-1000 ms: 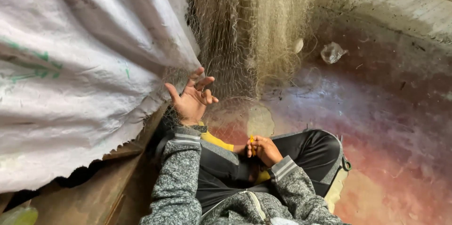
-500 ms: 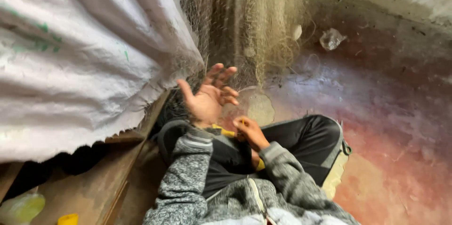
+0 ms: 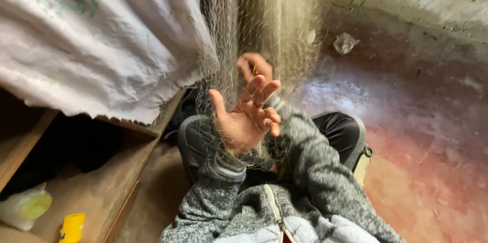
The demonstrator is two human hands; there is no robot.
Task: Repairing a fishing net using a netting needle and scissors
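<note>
Netting (image 3: 264,24) drapes the raised left hand (image 3: 244,121), fingers spread apart; right hand (image 3: 254,66) pinches it beyond.

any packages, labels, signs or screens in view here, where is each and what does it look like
White woven sack: upper left, draped over a wooden ledge, crumpled, faint green print.
Yellow container: bottom left on the wooden shelf, small, cylindrical.
Pale plastic bag: bottom left beside the yellow container, rounded, yellow-green and whitish.
Crumpled clear wrapper: upper right on the floor by the wall.
No signs or screens.
</note>
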